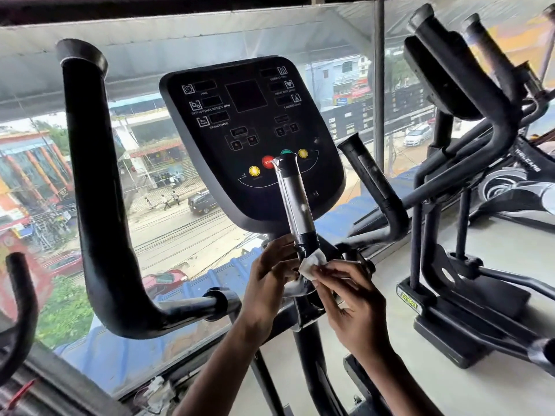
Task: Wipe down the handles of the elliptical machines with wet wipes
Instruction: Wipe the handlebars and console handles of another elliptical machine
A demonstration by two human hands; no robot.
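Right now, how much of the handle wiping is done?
Done: hard to tell; the short handle looks shiny above the wipe, maybe already wiped. In hand: the left hand grips its base while the right hand pinches the wipe there. Left, probably: the other short handle, the tall curved handle and the next machine's handles.
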